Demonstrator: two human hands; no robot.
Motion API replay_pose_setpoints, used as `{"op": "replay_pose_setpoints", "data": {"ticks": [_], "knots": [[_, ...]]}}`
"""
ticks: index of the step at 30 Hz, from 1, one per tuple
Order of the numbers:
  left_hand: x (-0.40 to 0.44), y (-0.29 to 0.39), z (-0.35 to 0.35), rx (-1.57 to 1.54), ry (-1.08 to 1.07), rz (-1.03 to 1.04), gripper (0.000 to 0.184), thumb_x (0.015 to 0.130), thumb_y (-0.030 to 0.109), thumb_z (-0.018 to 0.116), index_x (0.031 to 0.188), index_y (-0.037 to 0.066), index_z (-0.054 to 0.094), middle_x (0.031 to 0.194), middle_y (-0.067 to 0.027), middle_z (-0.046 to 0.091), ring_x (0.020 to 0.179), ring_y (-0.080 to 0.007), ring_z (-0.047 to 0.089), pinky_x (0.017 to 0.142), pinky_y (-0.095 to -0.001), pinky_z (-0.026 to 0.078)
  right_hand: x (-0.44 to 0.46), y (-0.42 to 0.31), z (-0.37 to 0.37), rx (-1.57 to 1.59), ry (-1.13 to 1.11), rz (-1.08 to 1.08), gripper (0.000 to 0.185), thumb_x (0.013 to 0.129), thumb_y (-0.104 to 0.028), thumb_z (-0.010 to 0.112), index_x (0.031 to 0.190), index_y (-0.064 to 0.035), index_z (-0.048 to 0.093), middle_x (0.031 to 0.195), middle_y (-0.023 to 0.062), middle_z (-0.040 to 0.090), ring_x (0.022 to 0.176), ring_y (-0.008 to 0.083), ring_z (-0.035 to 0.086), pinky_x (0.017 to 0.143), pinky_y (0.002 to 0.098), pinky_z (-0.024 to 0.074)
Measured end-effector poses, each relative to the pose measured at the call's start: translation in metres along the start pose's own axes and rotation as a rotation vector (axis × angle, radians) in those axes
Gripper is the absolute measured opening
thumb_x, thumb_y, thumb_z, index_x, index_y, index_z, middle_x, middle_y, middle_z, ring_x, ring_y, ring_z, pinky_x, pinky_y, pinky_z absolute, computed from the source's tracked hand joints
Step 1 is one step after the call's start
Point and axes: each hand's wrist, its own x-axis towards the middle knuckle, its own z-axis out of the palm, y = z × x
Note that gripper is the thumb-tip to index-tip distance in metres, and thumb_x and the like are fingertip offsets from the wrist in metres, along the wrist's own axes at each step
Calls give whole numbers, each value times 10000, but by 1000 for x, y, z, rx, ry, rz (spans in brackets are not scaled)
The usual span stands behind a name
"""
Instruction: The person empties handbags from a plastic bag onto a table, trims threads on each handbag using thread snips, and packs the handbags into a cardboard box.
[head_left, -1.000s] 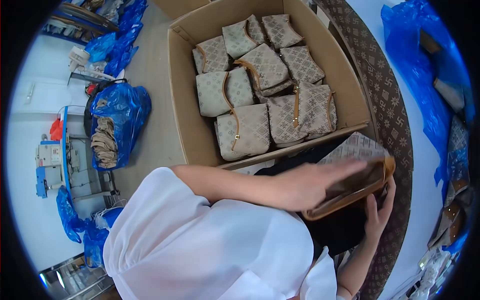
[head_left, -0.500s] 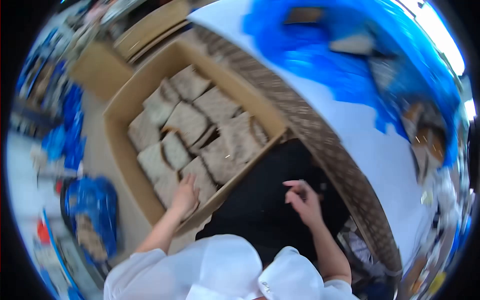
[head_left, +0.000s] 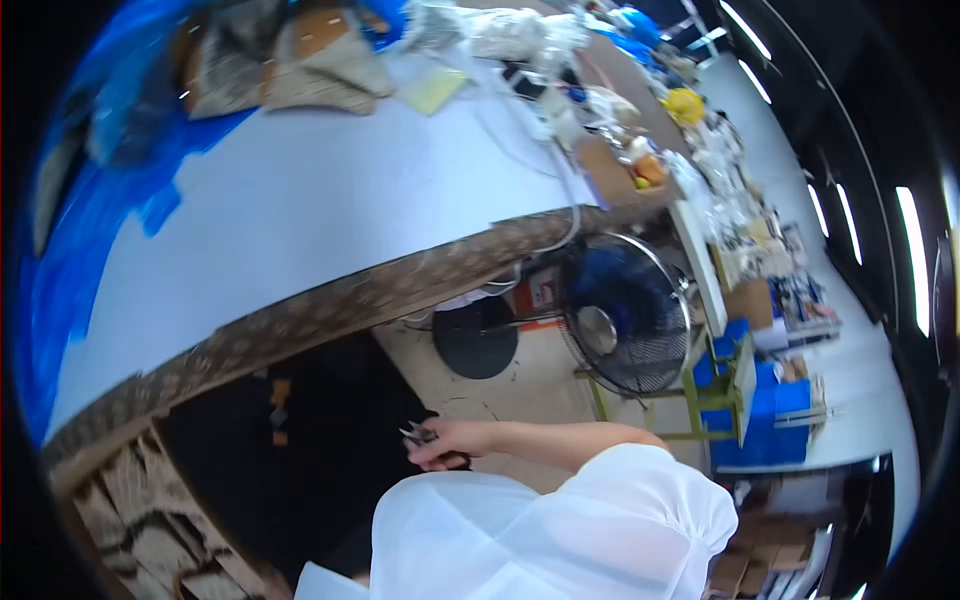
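Observation:
My right hand (head_left: 445, 446) is closed around what look like small scissors (head_left: 417, 434), with two shiny tips pointing left and dark handles partly hidden by the fingers. It hangs over the right edge of a black sheet (head_left: 330, 450), just in front of my white top. My left hand is out of view. At the lower left, a cardboard box (head_left: 205, 515) holds several squarish, grey-beige pieces (head_left: 160, 550) standing and lying against one another.
A white-topped table (head_left: 300, 210) with a brown patterned edge (head_left: 370, 278) runs across the front. Blue plastic sheeting (head_left: 60, 320) and grey-beige pieces (head_left: 330, 70) lie on it. A round fan (head_left: 630, 320) stands to the right, near a green-framed stool (head_left: 735, 395).
My view has swung right, moving the box to the lower left and bringing the fan into sight. My left hand, earlier on the pieces in the box, has left the view.

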Motion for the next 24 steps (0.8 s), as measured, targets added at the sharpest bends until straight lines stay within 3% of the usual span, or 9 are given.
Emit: {"op": "replay_pose_setpoints", "data": {"ticks": [2, 4, 13, 16, 18, 21, 22, 23, 24], "knots": [[16, 13, -4, 43, -92, 48, 341, 924, 172, 548, 1221, 4, 555, 1076, -223, 618, 1003, -326, 609, 866, -367, 470, -27, 17, -2, 38, 57, 85, 268, 917, -268, 625, 781, -51, 544, 605, 19, 544, 389, 36, 386, 398, 183, 285], [26, 25, -11, 82, -148, 74, 331, 927, 180, 527, 1205, 2, 560, 1078, -229, 618, 1005, -334, 608, 864, -376, 470, -36, 25, -2, 144, -45, 183, 279, 909, -275, 629, 768, -46, 558, 604, 35, 557, 389, 44, 399, 398, 188, 294], [-6, 32, -57, 240, -303, 16, 331, 941, 216, 432, 1132, -9, 581, 1089, -255, 619, 1016, -372, 603, 855, -416, 468, -5, 16, -1, 112, -209, 141, 391, 966, -347, 533, 782, -20, 641, 624, 56, 590, 431, 79, 460, 465, 228, 376], [-19, 42, -56, 286, -405, 17, 347, 946, 228, 400, 1108, -13, 589, 1092, -264, 619, 1019, -385, 601, 853, -429, 468, 0, -17, 28, -86, 103, -97, 465, 1002, -385, 447, 849, -14, 681, 673, 61, 607, 572, 123, 542, 601, 264, 450], [-35, 47, -57, 314, -473, 6, 360, 949, 236, 379, 1092, -15, 593, 1095, -269, 619, 1022, -394, 600, 851, -438, 468, 20, -39, 53, -222, 152, -360, 481, 1018, -398, 401, 948, -23, 693, 831, 52, 630, 799, 147, 580, 776, 277, 455], [-60, 77, -69, 353, -530, -11, 386, 953, 248, 347, 1068, -19, 601, 1098, -278, 619, 1025, -406, 598, 848, -451, 467, 58, -61, 93, -344, 100, -680, 432, 1029, -372, 379, 1111, -71, 677, 1087, 41, 580, 1029, 142, 512, 923, 285, 392], [-51, 102, -78, 195, -445, 239, 315, 917, 186, 479, 1135, -18, 579, 1065, -223, 633, 963, -338, 618, 828, -390, 477, 68, -64, 107, -383, 91, -763, 418, 1033, -355, 371, 1151, -85, 667, 1140, 41, 556, 1075, 143, 487, 954, 290, 372], [-39, 151, -90, 40, -364, 490, 357, 880, 124, 612, 1203, -17, 557, 1031, -169, 647, 902, -269, 638, 809, -329, 488, 79, -64, 121, -370, 58, -797, 408, 1035, -338, 367, 1153, -93, 671, 1151, 43, 547, 1090, 148, 474, 970, 300, 361], [-39, 187, -89, -83, -403, 555, 328, 867, 105, 620, 1161, -29, 566, 982, -149, 657, 858, -241, 640, 781, -315, 491, 86, -64, 129, -362, 31, -829, 401, 1036, -321, 362, 1155, -102, 676, 1163, 45, 537, 1106, 154, 461, 986, 310, 350]]}}
